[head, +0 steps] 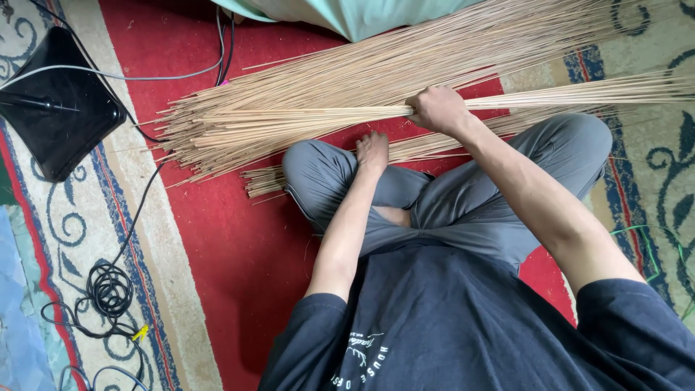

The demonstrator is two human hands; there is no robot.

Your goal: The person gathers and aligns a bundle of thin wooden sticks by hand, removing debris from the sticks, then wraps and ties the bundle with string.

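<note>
Sticks (326,101) bunched in the clenched right hand (436,108); left hand (372,150) rests loosely curled just below, on the smaller bundle (427,147).

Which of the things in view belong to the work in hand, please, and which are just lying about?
In use:
- bundle of thin sticks, gripped by the right hand
- big stick pile
- smaller sticks by the left hand

Lying about:
- black stand base
- coiled black cable
- red carpet

Red carpet (217,239) covering the floor, bordered by a cream band with dark blue scrollwork (72,217). Black square stand base (58,108) at upper left, with a coiled black cable (108,289) lying below it. Soft, even daylight throughout.
</note>
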